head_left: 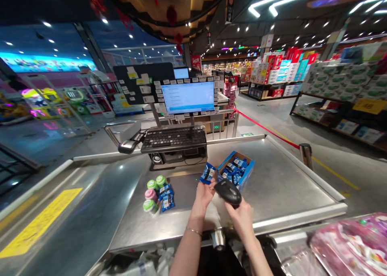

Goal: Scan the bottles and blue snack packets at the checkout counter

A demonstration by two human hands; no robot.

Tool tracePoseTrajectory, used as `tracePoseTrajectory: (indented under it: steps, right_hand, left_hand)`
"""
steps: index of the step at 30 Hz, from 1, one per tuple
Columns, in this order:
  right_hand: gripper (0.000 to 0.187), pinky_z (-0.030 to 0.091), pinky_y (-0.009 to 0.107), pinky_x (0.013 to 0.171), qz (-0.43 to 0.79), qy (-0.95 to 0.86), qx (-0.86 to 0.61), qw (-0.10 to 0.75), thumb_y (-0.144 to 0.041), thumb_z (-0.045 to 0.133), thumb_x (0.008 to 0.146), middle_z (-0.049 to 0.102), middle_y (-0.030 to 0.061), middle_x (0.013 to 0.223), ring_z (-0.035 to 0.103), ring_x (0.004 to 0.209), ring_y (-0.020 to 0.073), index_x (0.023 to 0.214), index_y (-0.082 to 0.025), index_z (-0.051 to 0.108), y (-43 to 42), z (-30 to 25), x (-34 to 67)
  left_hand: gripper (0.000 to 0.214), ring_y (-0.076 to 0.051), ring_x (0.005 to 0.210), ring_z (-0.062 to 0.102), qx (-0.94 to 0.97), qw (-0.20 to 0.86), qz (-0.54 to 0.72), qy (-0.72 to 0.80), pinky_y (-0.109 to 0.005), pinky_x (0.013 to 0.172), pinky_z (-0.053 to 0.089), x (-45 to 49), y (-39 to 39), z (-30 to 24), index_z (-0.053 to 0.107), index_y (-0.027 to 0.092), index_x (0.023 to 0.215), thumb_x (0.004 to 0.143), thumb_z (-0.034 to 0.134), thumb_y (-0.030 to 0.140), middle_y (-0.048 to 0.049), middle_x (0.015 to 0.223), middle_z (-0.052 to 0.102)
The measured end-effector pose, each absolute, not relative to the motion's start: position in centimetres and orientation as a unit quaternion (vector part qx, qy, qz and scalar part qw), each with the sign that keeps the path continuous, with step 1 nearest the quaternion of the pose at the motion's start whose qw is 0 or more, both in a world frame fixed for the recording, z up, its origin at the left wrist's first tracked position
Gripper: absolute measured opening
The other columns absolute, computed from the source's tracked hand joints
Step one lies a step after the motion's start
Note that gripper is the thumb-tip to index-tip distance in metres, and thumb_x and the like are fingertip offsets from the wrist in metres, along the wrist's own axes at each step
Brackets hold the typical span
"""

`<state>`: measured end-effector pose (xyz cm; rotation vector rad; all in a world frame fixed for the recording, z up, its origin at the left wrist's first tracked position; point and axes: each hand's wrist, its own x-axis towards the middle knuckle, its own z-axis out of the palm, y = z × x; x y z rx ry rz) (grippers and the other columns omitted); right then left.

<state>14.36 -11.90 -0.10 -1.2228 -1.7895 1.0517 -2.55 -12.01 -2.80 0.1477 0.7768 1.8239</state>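
My left hand [205, 192] grips a small blue snack packet [207, 173], its white barcode label facing up. Close beside it, my right hand [240, 212] is wrapped round a black barcode scanner [228, 192], whose head points toward the packet. An open blue box [249, 168] of similar packets sits just behind the scanner. To the left, two more blue packets [167, 202] lie on the metal counter [130, 223], touching several small round tubs with green lids [150, 206] and one pink tub [150, 194].
A keyboard [173, 139] and a lit monitor [189, 97] stand at the counter's back. A card terminal [130, 143] is left of them. Pink plastic packages [350, 243] lie at lower right. A red belt barrier [266, 127] runs beyond the counter.
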Motion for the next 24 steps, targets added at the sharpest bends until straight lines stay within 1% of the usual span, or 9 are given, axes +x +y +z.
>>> tracePoseTrajectory:
  steps: [3, 6, 9, 12, 15, 18, 21, 22, 24]
  right_hand:
    - [0.04, 0.051, 0.03, 0.061, 0.386, -0.705, -0.48, 0.35, -0.048, 0.054, 0.07, 0.073, 0.0102, 0.075, 0.069, 0.072, 0.0265, 0.089, -0.016, 0.07, -12.5, 0.3, 14.0]
    - [0.039, 0.05, 0.03, 0.061, 0.36, -0.719, -0.489, 0.339, -0.047, 0.051, 0.073, 0.073, 0.0106, 0.075, 0.069, 0.071, 0.0262, 0.089, -0.016, 0.069, -12.9, 0.6, 13.9]
    - [0.037, 0.05, 0.03, 0.062, 0.341, -0.729, -0.486, 0.34, -0.045, 0.05, 0.075, 0.072, 0.0104, 0.076, 0.069, 0.072, 0.0258, 0.088, -0.016, 0.069, -13.1, 0.6, 13.7]
    - [0.038, 0.05, 0.03, 0.064, 0.337, -0.739, -0.475, 0.339, -0.043, 0.048, 0.076, 0.072, 0.0107, 0.077, 0.068, 0.073, 0.0258, 0.09, -0.015, 0.068, -13.2, 0.3, 13.5]
    - [0.041, 0.05, 0.031, 0.065, 0.34, -0.747, -0.463, 0.336, -0.043, 0.046, 0.077, 0.073, 0.0118, 0.08, 0.068, 0.076, 0.0269, 0.096, -0.013, 0.067, -13.3, -0.1, 13.4]
    - [0.042, 0.05, 0.032, 0.065, 0.345, -0.743, -0.464, 0.337, -0.045, 0.047, 0.077, 0.073, 0.0122, 0.081, 0.068, 0.077, 0.0285, 0.096, -0.013, 0.067, -13.4, -0.3, 13.3]
    - [0.041, 0.051, 0.033, 0.065, 0.359, -0.729, -0.468, 0.347, -0.046, 0.049, 0.076, 0.073, 0.0117, 0.079, 0.068, 0.077, 0.0289, 0.093, -0.014, 0.068, -13.4, -0.2, 13.2]
    - [0.04, 0.051, 0.033, 0.065, 0.365, -0.725, -0.466, 0.351, -0.046, 0.05, 0.075, 0.073, 0.0113, 0.079, 0.068, 0.076, 0.0287, 0.092, -0.015, 0.068, -13.5, -0.2, 13.2]
    - [0.04, 0.051, 0.034, 0.065, 0.376, -0.721, -0.461, 0.355, -0.046, 0.052, 0.073, 0.073, 0.0106, 0.078, 0.068, 0.074, 0.0284, 0.091, -0.015, 0.069, -13.5, -0.3, 13.1]
  left_hand:
    - [0.02, -0.004, 0.041, 0.034, 0.027, 0.588, 0.759, 0.278, -0.015, 0.04, 0.034, -2.8, -12.9, -2.9, 0.056, 0.012, 0.079, 0.087, 0.038, 0.018, 0.0021, 0.056, 0.044]
    - [0.02, -0.003, 0.04, 0.032, 0.012, 0.597, 0.761, 0.253, -0.012, 0.039, 0.031, -3.0, -13.4, -3.0, 0.056, 0.011, 0.084, 0.087, 0.037, 0.016, 0.0035, 0.055, 0.041]
    - [0.02, -0.003, 0.04, 0.032, 0.006, 0.6, 0.763, 0.241, -0.012, 0.04, 0.031, -3.1, -13.7, -3.0, 0.054, 0.012, 0.075, 0.087, 0.038, 0.015, 0.0033, 0.055, 0.041]
    - [0.022, -0.003, 0.039, 0.031, 0.0, 0.602, 0.761, 0.241, -0.012, 0.04, 0.031, -3.3, -13.9, -3.0, 0.048, 0.013, 0.066, 0.086, 0.039, 0.013, 0.0032, 0.053, 0.041]
    - [0.023, -0.003, 0.039, 0.031, -0.005, 0.603, 0.761, 0.241, -0.012, 0.04, 0.03, -3.5, -14.1, -3.1, 0.048, 0.013, 0.064, 0.085, 0.039, 0.013, 0.0031, 0.052, 0.041]
    - [0.021, -0.003, 0.039, 0.034, -0.006, 0.599, 0.765, 0.238, -0.013, 0.04, 0.032, -3.5, -14.3, -3.3, 0.052, 0.011, 0.069, 0.086, 0.039, 0.014, 0.0016, 0.055, 0.046]
    - [0.02, -0.005, 0.044, 0.043, -0.006, 0.553, 0.781, 0.292, -0.015, 0.043, 0.037, -3.9, -14.9, -3.6, 0.058, 0.01, 0.075, 0.086, 0.045, 0.021, -0.0028, 0.061, 0.056]
    - [0.019, -0.006, 0.049, 0.048, 0.002, 0.515, 0.791, 0.33, -0.016, 0.047, 0.04, -4.3, -15.3, -3.7, 0.06, 0.009, 0.077, 0.085, 0.05, 0.025, -0.0049, 0.065, 0.06]
    - [0.024, -0.01, 0.062, 0.057, 0.033, 0.398, 0.804, 0.44, -0.02, 0.056, 0.045, -5.6, -16.7, -4.0, 0.064, 0.009, 0.084, 0.078, 0.062, 0.032, -0.0082, 0.077, 0.066]
